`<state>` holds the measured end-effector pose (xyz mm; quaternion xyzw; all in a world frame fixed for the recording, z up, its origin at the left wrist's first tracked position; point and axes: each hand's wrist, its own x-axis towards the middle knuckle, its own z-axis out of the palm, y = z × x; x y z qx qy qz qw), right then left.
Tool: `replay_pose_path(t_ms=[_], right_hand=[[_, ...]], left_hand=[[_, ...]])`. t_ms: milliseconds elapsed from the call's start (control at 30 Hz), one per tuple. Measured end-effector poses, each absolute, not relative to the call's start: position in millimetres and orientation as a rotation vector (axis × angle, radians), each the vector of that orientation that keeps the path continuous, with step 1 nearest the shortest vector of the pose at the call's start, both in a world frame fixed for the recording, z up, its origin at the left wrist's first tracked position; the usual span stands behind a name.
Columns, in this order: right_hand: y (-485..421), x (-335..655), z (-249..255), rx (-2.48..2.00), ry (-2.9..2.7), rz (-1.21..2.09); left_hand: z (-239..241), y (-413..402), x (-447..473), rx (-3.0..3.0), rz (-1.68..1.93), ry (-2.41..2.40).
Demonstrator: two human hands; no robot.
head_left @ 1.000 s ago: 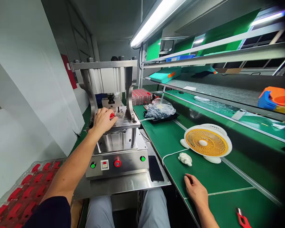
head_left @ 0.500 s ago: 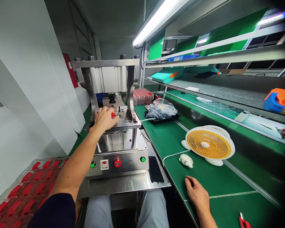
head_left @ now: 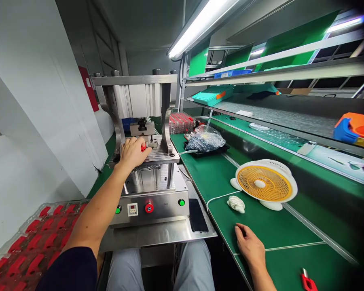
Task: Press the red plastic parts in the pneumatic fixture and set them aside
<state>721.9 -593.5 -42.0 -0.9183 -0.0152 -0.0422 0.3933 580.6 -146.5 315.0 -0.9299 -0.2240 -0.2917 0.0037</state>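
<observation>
My left hand point(head_left: 132, 152) reaches into the metal press point(head_left: 139, 101). Its fingers are closed on a small red part point(head_left: 143, 147) at the fixture point(head_left: 152, 144), beneath the press head. Most of that part is hidden by the hand. On the green table point(head_left: 279, 230), my right hand point(head_left: 250, 244) rests with fingers curled in and nothing visible in them. A crumpled white cloth or glove point(head_left: 235, 204) lies just beyond it. Closer to me on the right is a red-handled piece with a metal tip point(head_left: 308, 281).
Clear trays of red parts point(head_left: 33, 242) sit at lower left; stacked trays point(head_left: 180, 123) stand behind the press. A phone point(head_left: 197, 216) lies beside the press's green and red buttons. A yellow-and-white fan point(head_left: 265, 184) and a plastic-wrapped bundle point(head_left: 206, 139) occupy the table. A shelf point(head_left: 279, 111) runs along the right.
The view has shifted slightly. Both my hands keep nearly the same positions and closed shapes. Another person's hand at the far right edge has gone out of sight.
</observation>
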Motion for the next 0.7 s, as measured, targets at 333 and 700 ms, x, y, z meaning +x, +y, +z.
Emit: replay_pose_path(t_ms=[333, 700], right_hand=[[-592.3, 720.3, -37.2, -2.313, -0.015, -0.121], [-591.3, 715.7, -24.7, -2.323, 0.023, -0.037]], left_hand=[[301.0, -143.1, 576.4, -2.850, -1.201, -0.575], [275.9, -158.5, 494.7, -2.941, -1.971, -0.098]])
